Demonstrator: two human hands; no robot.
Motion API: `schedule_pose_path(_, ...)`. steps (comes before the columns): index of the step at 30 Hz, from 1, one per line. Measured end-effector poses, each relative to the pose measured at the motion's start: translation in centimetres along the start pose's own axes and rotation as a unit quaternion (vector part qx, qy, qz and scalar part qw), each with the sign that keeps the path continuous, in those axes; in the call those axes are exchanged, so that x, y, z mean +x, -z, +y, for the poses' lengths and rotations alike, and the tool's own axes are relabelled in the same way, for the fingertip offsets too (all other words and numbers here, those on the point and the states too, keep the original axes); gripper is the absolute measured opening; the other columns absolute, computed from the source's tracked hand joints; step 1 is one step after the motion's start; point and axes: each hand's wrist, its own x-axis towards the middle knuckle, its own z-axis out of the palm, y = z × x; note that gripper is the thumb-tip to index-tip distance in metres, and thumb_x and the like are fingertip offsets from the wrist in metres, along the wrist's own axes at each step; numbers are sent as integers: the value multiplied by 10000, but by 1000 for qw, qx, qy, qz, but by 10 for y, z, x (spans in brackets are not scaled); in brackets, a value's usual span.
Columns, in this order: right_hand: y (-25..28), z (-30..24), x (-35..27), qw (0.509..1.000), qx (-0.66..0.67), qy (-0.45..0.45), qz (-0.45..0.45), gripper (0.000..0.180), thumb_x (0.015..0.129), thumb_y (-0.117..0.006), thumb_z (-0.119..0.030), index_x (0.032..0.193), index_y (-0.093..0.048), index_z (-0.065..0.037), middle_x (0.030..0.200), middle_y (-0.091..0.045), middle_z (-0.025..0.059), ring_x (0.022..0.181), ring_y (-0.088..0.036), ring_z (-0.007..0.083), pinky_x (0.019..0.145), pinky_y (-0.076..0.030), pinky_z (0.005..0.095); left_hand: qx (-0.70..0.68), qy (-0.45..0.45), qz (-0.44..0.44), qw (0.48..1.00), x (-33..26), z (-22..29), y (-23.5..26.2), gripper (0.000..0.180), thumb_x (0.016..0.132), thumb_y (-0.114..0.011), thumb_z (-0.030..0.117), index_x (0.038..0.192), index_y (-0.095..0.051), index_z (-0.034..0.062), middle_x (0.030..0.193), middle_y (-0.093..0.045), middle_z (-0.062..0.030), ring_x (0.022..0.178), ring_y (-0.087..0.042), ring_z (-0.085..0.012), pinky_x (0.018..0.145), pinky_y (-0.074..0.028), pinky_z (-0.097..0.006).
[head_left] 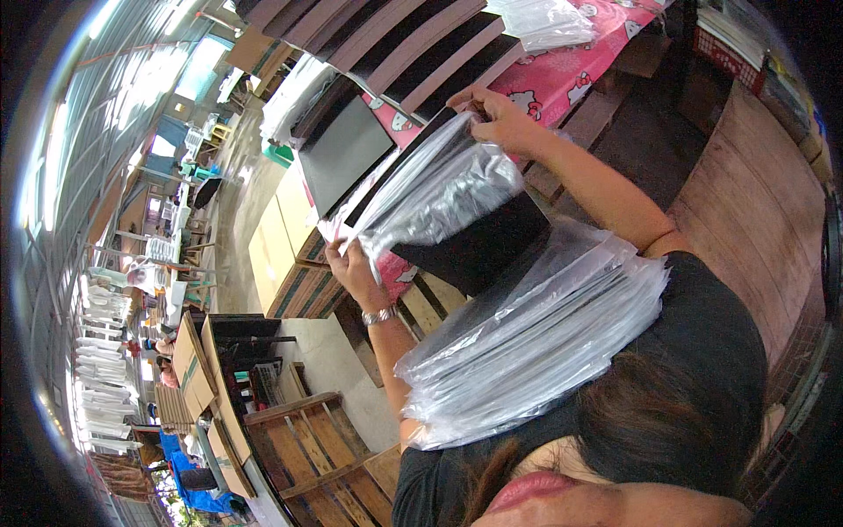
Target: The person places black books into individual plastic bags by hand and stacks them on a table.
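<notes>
Between my hands a clear plastic bag (pixel 457 198) is stretched around part of a flat black panel (pixel 487 246), whose near end sticks out uncovered. My left hand (pixel 353 268), a metal band at its wrist, pinches the bag's left edge. At the far right corner, my right hand (pixel 499 121) has its fingers closed on the bag and the panel's edge. Against my chest lies a thick stack of clear plastic bags (pixel 536 342). Beyond the bag, another black panel (pixel 347 149) rests flat on the pink printed cloth (pixel 562 92).
Stacked black-and-mauve panels (pixel 386 48) fill the table's far side, with more plastic bags (pixel 544 22) beside them. Cardboard boxes (pixel 290 233) stand to the left, and a wooden pallet (pixel 320 448) is lower left. A red crate (pixel 727 54) sits at the far right.
</notes>
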Motion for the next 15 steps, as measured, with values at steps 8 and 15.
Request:
schedule_pose_path(8, -33, 0, -35, 921, -358, 89, 128, 480, 773, -558, -12, 1245, -470, -9, 1017, -467, 202, 914, -533, 350, 807, -447, 382, 299, -171, -17, 939, -43, 12, -15, 531, 829, -403, 26, 1352, -319, -17, 694, -461, -80, 578, -365, -116, 540, -355, -273)
schedule_pose_path(15, -16, -29, -43, 936, -337, 78, 69, 341, 804, -555, -93, 1121, -536, 30, 896, -550, 165, 742, -570, 337, 702, -475, 365, 195, -33, -45, 979, -63, 36, 11, 244, 855, -486, 74, 1043, -600, -32, 583, -502, -31, 494, -372, -78, 464, -333, -259)
